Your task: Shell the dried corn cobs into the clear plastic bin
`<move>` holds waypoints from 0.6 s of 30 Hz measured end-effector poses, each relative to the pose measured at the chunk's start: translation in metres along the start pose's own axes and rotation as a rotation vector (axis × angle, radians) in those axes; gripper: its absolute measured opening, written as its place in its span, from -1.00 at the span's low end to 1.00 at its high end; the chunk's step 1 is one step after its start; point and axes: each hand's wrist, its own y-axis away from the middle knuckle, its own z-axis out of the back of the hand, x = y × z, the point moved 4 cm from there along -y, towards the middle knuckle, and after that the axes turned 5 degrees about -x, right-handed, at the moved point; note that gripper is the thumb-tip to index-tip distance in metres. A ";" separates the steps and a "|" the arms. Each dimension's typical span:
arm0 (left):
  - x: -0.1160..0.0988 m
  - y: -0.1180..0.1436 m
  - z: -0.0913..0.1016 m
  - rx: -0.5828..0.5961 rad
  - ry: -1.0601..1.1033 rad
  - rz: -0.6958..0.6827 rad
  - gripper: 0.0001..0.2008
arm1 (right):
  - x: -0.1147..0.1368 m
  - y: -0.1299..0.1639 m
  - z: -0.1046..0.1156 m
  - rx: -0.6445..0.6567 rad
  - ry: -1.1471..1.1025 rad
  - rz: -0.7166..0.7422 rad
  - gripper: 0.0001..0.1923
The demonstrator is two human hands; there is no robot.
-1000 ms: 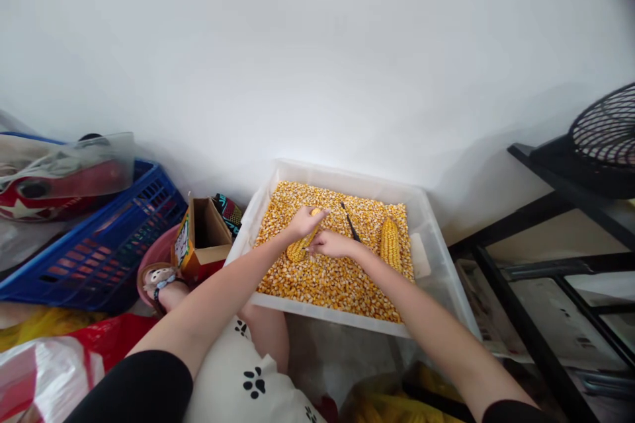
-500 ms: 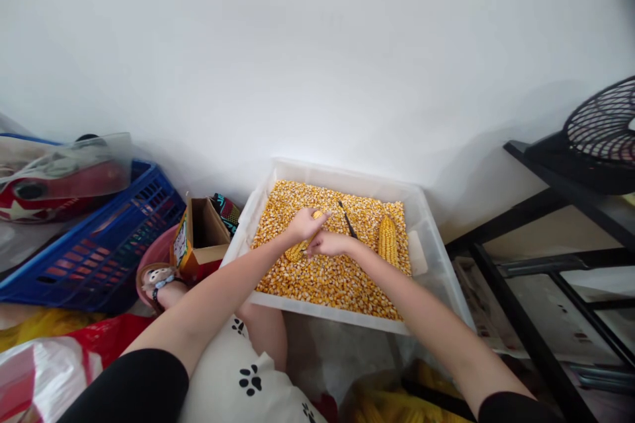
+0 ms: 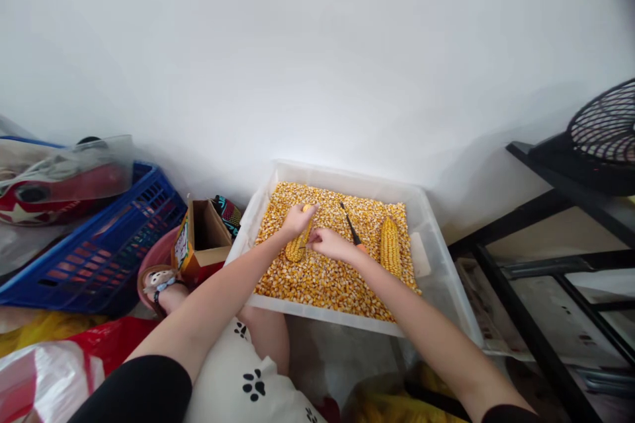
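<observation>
A: Hands?
B: Left hand (image 3: pixel 296 219) wrapped round a cob (image 3: pixel 298 246), grip clenched on its top end. Right hand (image 3: pixel 331 244) touches the cob's side; can't tell if its grip grasps anything.
A: Cob where?
B: Tilted on kernels (image 3: pixel 327 277), left-center of the bin (image 3: pixel 436 277).
A: Else?
B: Knife (image 3: pixel 351 230) mid-bin beside the right hand, second cob (image 3: pixel 389 246) near the right edge. Box (image 3: pixel 203 238) beside the bin's left wall.

Floor (image 3: pixel 327 357) bears kernel-filled tub (image 3: pixel 441 277)
</observation>
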 end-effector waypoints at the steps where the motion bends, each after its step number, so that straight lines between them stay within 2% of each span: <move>1: 0.002 -0.001 0.000 0.000 0.014 0.008 -0.56 | -0.001 -0.001 -0.001 -0.034 -0.109 -0.048 -0.88; 4: 0.006 -0.004 0.001 -0.005 0.035 0.038 -0.55 | -0.006 -0.004 -0.007 -0.148 -0.439 -0.171 -0.83; 6: 0.008 -0.004 0.002 -0.013 0.047 0.061 -0.55 | -0.008 -0.005 -0.010 -0.236 -0.539 -0.173 -0.79; 11: 0.009 -0.006 0.003 -0.025 0.069 0.080 -0.56 | -0.010 -0.008 -0.010 -0.378 -0.384 0.007 -0.75; 18: 0.008 -0.007 0.002 -0.023 0.109 0.065 -0.57 | -0.008 -0.009 -0.007 -0.369 -0.285 0.100 -0.74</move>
